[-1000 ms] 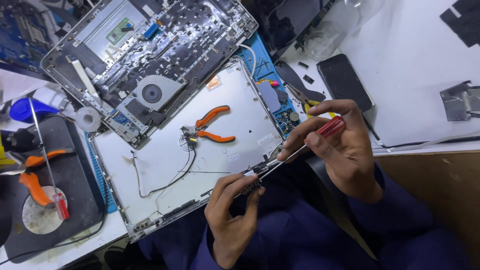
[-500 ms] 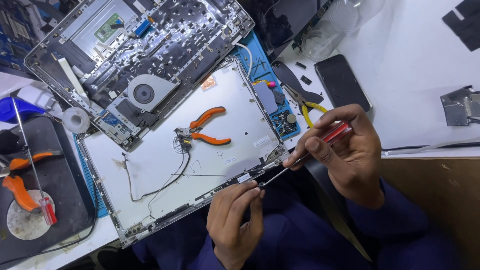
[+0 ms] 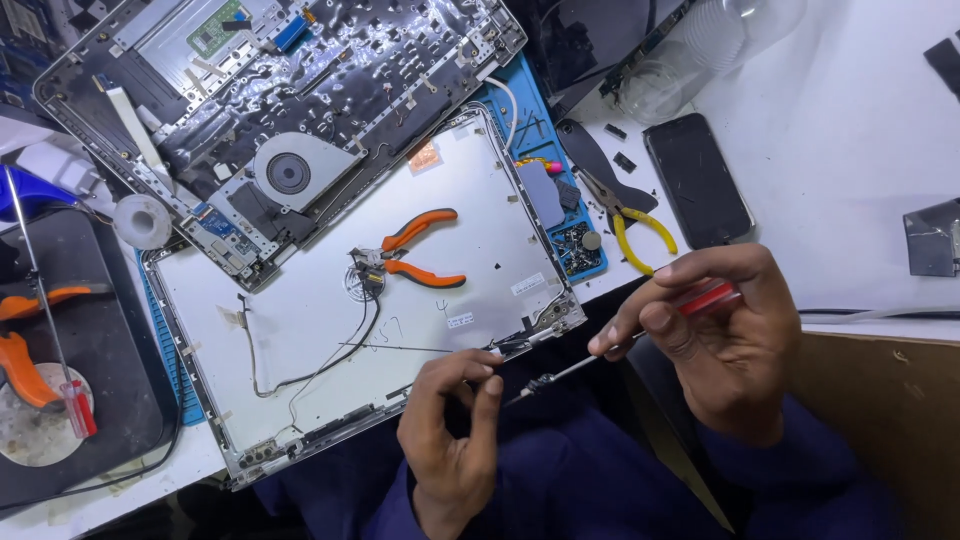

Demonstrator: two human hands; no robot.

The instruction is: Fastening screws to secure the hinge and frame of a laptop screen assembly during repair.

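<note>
Right hand (image 3: 725, 345) clamped on screwdriver (image 3: 640, 335) at red handle, off table's near edge. Shaft runs down-left, tip toward left hand (image 3: 455, 430). Left fingers pinched together at tip (small part there, too tiny to tell). Both just off lid (image 3: 330, 300) near corner; orange pliers (image 3: 415, 255) on lid.

The right hand (image 3: 725, 345) is curled, thumb and forefinger pinched together ahead of its palm, wrist bent inward. The left hand (image 3: 455, 435) (lower, knuckles up) has its fingertips (image 3: 490, 385) drawn together, just short of the right's pinch. Both forearms wear dark blue sleeves.
</note>
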